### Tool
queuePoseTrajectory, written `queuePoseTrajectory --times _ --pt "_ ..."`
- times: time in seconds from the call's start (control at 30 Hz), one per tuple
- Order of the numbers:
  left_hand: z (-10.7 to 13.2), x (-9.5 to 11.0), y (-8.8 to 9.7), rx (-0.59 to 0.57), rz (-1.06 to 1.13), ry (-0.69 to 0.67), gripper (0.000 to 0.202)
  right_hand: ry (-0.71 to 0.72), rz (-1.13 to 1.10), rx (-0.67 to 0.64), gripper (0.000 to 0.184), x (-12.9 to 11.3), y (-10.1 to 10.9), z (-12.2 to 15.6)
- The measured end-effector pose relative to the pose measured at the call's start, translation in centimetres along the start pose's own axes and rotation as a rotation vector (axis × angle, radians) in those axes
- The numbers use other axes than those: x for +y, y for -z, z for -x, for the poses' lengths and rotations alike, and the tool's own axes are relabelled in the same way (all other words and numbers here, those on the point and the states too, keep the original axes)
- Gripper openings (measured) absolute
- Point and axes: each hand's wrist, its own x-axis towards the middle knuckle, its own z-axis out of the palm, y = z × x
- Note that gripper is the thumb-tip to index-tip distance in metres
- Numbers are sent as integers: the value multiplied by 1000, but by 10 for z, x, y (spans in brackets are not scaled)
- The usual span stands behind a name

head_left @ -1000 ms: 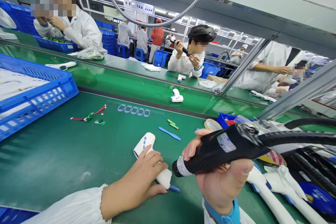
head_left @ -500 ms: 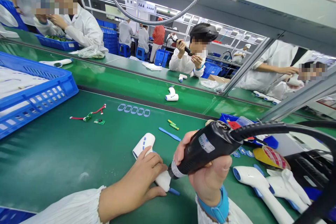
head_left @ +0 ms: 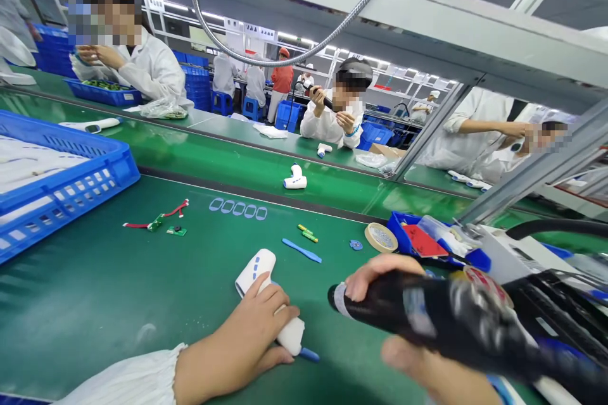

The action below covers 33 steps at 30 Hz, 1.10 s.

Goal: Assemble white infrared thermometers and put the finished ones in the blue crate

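Note:
My left hand [head_left: 247,323] grips a white plastic housing [head_left: 291,334] of a handheld device, which lies tilted on the green workbench belt [head_left: 118,291]. Its upper end [head_left: 256,270] carries small blue marks. A blue plastic spatula [head_left: 310,355] pokes out beneath the housing's lower end. My right hand [head_left: 380,272] holds a black corded tool [head_left: 427,310], probably an electric screwdriver, blurred and close to the camera. Its tip [head_left: 333,295] points left, a short gap from the housing.
A blue crate [head_left: 61,180] stands at left. On the belt lie a wired circuit board [head_left: 156,223], several blue rings [head_left: 236,207], a blue spatula [head_left: 301,250] and tape [head_left: 381,238]. A blue tray [head_left: 401,231] sits right. Co-workers [head_left: 332,107] work beyond.
The black tool has moved from the housing's lower end, rightward and nearer the camera, and now lies more level. My left hand still holds the housing. The view has tilted slightly.

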Motion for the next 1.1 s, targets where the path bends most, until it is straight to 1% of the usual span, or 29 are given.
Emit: queuePoseTrajectory --times 0.07,0.13,0.17,0.23,0.27,0.3,0.33,0.37,0.43,0.47,0.5,0.57,0.63,0.7,0.77,0.87,0.93,1.0,1.1 --pt "2 -1 5 35 14 -35 34 81 248 -154 31 0 16 12" --pt "4 -5 12 120 84 -31 32 146 516 -274 20 11 27 26" --pt "5 -8 17 179 138 -1 31 179 658 -330 18 19 31 33" --pt "6 -14 30 329 296 129 31 275 913 -428 22 36 40 48" --pt "5 -17 37 411 408 218 32 368 987 -438 24 43 45 53" --pt "4 -20 45 479 545 306 32 405 1051 -437 26 49 50 57" --pt "2 -23 53 527 703 384 32 412 1097 -421 30 53 54 59" --pt "-1 -26 60 561 868 442 31 388 1124 -375 32 54 57 58" --pt "-9 -32 72 597 1163 484 28 276 1114 -287 31 53 57 46" --pt "-13 -35 76 604 1291 484 26 223 1082 -254 29 52 54 34" --pt "-17 -39 78 609 1400 483 26 169 1050 -253 26 51 48 21" --pt "-24 -47 77 602 1556 487 31 64 1045 -342 25 55 31 -13" --pt "-28 -57 71 584 1641 503 35 -27 1137 -463 27 66 9 -48" --pt "-28 -67 65 575 1672 507 37 -55 1196 -520 29 82 -14 -77" --pt "-27 -75 59 558 1707 508 38 -79 1246 -549 27 98 -34 -97" --pt "-24 -83 55 533 1742 511 40 -159 1328 -566 18 114 -57 -110" --pt "-23 -85 55 517 1757 513 41 -214 1351 -563 16 119 -64 -113" --pt "-24 -86 55 500 1767 512 43 -260 1341 -557 18 120 -66 -114" --pt "-24 -83 55 489 1767 506 45 -319 1271 -541 18 118 -60 -119"
